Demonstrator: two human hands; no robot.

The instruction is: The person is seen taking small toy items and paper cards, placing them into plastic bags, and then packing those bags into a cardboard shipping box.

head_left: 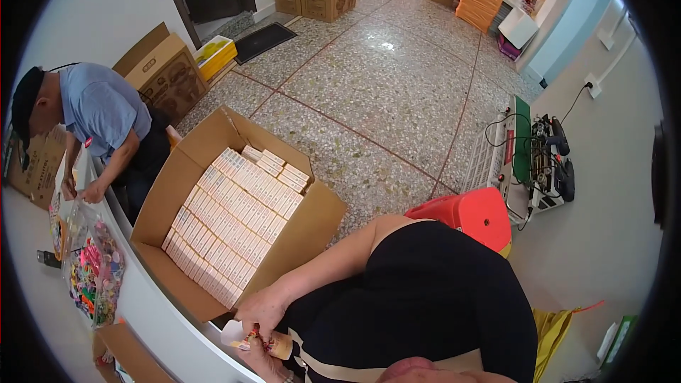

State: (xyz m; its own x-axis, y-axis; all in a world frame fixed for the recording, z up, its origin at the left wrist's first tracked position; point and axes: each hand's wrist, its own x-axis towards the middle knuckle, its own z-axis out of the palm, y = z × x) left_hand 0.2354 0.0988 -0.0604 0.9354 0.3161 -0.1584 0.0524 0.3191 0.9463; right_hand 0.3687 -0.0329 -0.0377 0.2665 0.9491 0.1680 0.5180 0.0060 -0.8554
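At the lower middle, by the edge of the white table, my hands are close together. My left hand is wrapped round a small paper box with a pale flap standing open. From above, my right hand reaches to the box's open end, its fingers closed on a small bunch of red and multicoloured bits, too small to name. Just beyond my right hand stands a big open carton, packed with rows of small white and orange boxes.
On the white table lies a clear bag of colourful trinkets. An open carton sits nearer. A co-worker in a blue shirt handles the bag at the left. Behind me are a red stool and a machine with cables.
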